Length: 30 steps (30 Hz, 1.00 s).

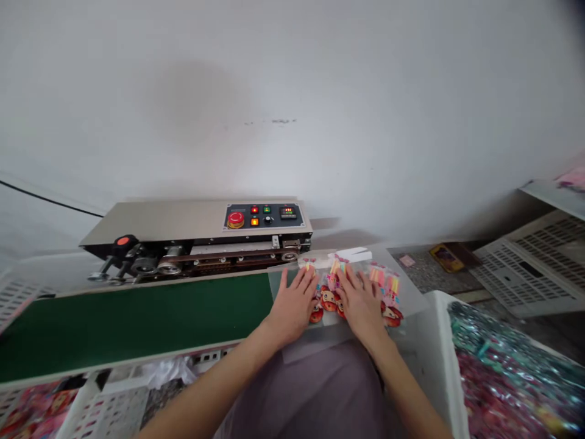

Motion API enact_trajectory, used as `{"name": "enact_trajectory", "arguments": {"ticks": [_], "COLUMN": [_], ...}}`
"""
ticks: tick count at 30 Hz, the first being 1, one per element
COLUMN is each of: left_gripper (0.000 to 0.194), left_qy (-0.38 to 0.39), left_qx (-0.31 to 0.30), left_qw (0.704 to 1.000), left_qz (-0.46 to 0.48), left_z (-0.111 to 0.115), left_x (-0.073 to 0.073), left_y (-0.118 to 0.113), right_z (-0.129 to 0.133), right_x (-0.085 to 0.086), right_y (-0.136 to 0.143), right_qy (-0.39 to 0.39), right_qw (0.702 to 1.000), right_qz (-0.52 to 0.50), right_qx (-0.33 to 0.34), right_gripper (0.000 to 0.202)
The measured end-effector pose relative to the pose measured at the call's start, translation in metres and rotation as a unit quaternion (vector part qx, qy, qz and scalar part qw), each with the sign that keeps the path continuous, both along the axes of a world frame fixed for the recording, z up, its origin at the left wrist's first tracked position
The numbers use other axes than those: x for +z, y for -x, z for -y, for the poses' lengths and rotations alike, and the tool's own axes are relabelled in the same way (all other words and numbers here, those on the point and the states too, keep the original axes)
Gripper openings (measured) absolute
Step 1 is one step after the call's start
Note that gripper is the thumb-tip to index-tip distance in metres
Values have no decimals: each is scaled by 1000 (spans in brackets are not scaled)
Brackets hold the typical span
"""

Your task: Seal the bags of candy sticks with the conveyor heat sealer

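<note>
My left hand (295, 302) lies flat with its fingers spread, over the left part of a row of small printed packets (329, 297). Its fingertips rest by a packet near the belt's right end. My right hand (363, 302) is also flat and open, on the packets further right. The packets show a red-haired cartoon figure and pastel sticks, and lie on or in a clear plastic sheet or bag (297, 350); which of the two I cannot tell. Parts of several packets are hidden beneath my fingers. Neither hand grips anything.
A band sealing machine (173, 221) with lit buttons and a red stop knob (236, 218) stands against the wall. Its green conveyor belt (137, 311) runs leftward. A white foam box (450, 360) of shiny wrapped items is at right, near a plastic crate (534, 262).
</note>
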<state>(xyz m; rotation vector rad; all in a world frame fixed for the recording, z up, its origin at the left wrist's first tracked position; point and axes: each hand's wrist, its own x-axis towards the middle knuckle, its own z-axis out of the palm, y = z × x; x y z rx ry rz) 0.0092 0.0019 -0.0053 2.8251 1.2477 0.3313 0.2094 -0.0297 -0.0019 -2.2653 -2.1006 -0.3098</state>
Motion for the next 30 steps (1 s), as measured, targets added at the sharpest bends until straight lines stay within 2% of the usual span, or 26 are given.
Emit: {"name": "enact_trajectory", "arguments": {"ticks": [4,9,13,18,21,23,25,27,30], "left_gripper": [53,52,52,52,52,50,47,47,48], "left_qy": [-13,-10,-7,2,-7,-15,-17,-18,-20], "left_qx": [7,9,20,45,67,79,60,5,-72], "left_qw": [1000,1000,1000,999,997,996,998,1000,997], "left_qz": [-10,-9,-10,-28,-36,-35,-25,-8,0], "left_z": [-1,-1,0,1,1,-1,-6,-12,-17], "left_x": [-5,-3,-2,4,13,22,29,31,23], "left_y": [-1,5,14,47,71,76,67,46,12], "right_z": [2,4,3,-3,-3,-4,-4,-6,-7], "right_x": [2,9,11,19,23,24,24,23,21], "right_y": [3,7,19,41,42,37,32,29,25], "right_qy": [7,20,31,46,36,25,19,21,25], "right_qw": [1000,1000,998,993,996,998,999,999,999], "right_qz": [-5,-20,-42,-56,-47,-38,-31,-27,-20], "right_qx": [12,13,43,89,63,31,7,-5,-9], "right_gripper": [48,47,48,48,48,48,48,48,48]}}
